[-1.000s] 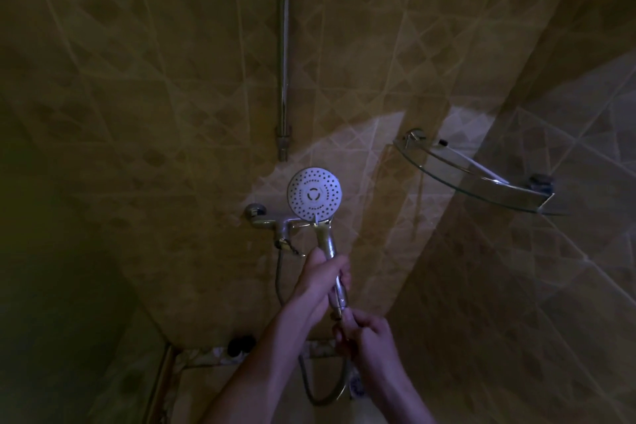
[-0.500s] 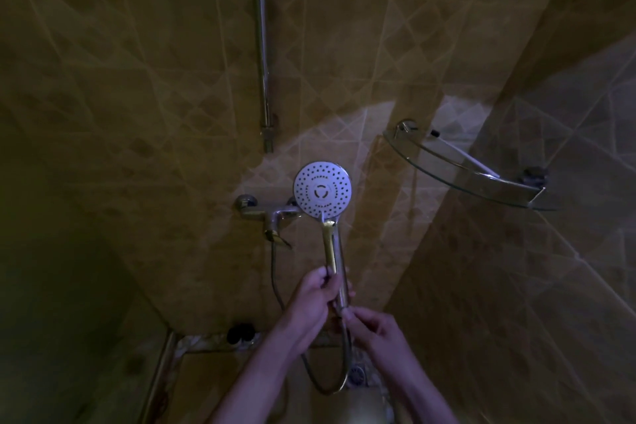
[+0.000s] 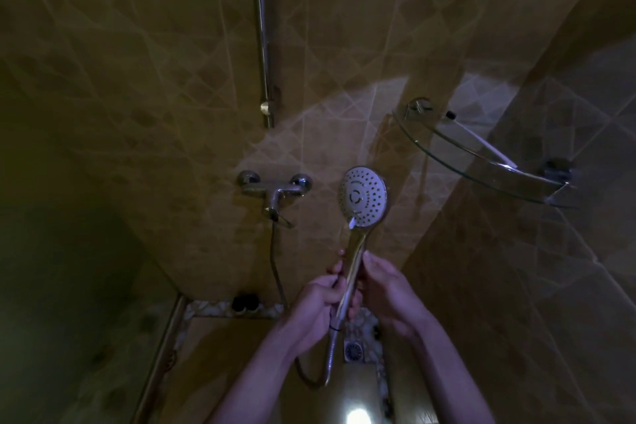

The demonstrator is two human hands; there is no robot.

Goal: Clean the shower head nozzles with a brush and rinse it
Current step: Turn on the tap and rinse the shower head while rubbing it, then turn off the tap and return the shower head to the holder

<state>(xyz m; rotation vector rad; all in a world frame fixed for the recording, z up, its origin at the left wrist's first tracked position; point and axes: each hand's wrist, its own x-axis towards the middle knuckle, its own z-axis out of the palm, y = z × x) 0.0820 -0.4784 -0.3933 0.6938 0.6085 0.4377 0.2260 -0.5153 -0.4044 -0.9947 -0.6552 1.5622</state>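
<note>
Both hands are meeting on the shower head's handle low in the centre of the head view: the left hand (image 3: 318,299) is wrapping its fingers round the lower handle from the left, and the right hand (image 3: 385,289) is curling round it from the right, thumb lying up along the chrome. Both forearms are coming up from the bottom edge, converging at the handle. The shower head (image 3: 364,196) is standing upright above the hands, tilted slightly right, its white nozzle face turned toward the camera, dark nozzle dots and a centre ring showing. The hose (image 3: 330,358) is dropping from the handle's base and looping below the left wrist. Left of the head, the chrome mixer tap (image 3: 273,188) is sitting on the tiled wall (image 3: 137,79), with the vertical riser rail (image 3: 263,45) above it. A glass corner shelf (image 3: 481,162) is hanging to the right, well apart from the head. The floor drain (image 3: 353,351) is showing just below the hands, on a dim tiled floor; a bright glare spot is sitting at the bottom edge. Lighting is very dim, brush cannot be made out. Compared with the earlier frames, the shower head is now sitting right of the tap instead of overlapping it, and the right hand has moved up from the handle's base to grip alongside the left.
</note>
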